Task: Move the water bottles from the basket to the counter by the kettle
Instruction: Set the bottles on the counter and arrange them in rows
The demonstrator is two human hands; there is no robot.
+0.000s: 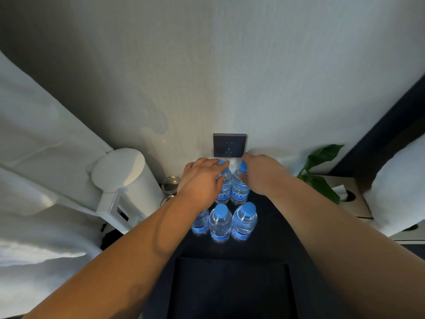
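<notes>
Dark counter (271, 226): holds five water bottles near the white kettle (124, 180), all upright, so most of the job looks done.
Basket (230, 288): the dark tray-like box at the bottom edge seems to be it; its inside is black and cut off by the frame, so whether any bottle is left there cannot be told.
Kettle side: kettle stands at the left end of the counter, with glass cups (170, 184) between it and the bottles.
Front row: three bottles, middle bottle (220, 223), right bottle (245, 221), and a left bottle (200, 223) partly hidden under the left forearm.
Back row: two bottles touching each other under the wall socket (230, 145) (these look like the latest pair being set down, judging by the hands on them).
Left hand (202, 180): fingers curled round the neck and cap of the back left bottle (224, 187), gripping it.
Right hand (262, 173): fingers wrapped over the top of the back right bottle (239, 187), gripping it; its cap is half covered.
Hard to see: bottle bases in the back row, lost in shadow, so whether they rest on the counter is unclear.
Off to the right: plant (322, 171) and tissue box (345, 196), well apart from the bottles.
</notes>
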